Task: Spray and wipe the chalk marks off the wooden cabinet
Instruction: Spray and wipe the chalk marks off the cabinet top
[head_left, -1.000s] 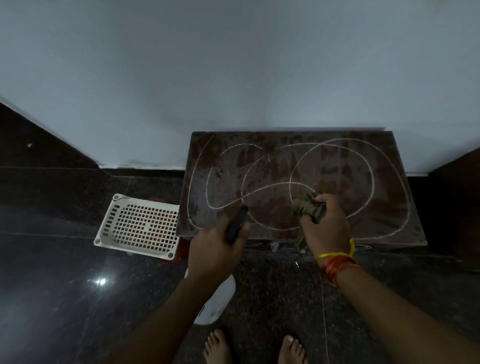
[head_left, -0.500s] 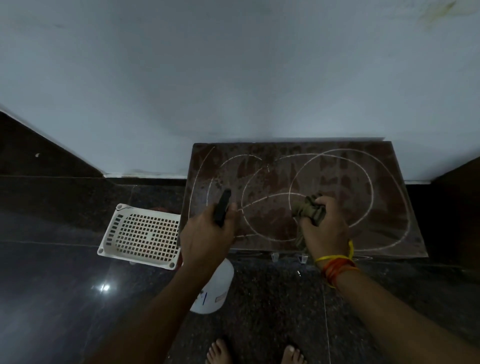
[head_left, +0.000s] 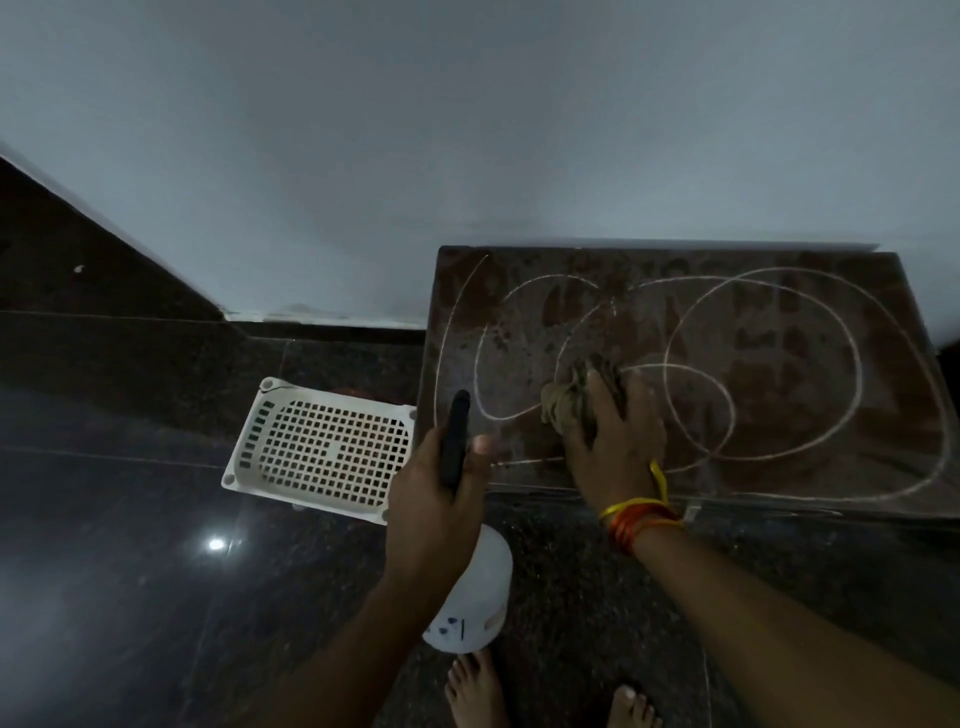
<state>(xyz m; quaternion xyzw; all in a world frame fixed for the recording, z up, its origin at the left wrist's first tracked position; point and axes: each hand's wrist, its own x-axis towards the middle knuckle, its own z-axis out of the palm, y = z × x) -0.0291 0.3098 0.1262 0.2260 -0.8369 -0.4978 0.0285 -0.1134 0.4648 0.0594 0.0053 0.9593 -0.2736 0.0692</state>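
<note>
The right hand (head_left: 615, 441) presses a bunched cloth (head_left: 571, 400) flat-fingered onto the wooden cabinet (head_left: 779, 395) top, over looping chalk marks (head_left: 852, 358). The left hand (head_left: 436, 509) grips a white spray bottle (head_left: 470, 597) by its black trigger head, just off the cabinet's front-left corner, beside a white basket (head_left: 322, 447) on the floor.

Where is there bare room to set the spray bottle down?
Bare floor left of the spray bottle, below the white basket. The cabinet top is bare right of the cloth. Crowded by both hands.
</note>
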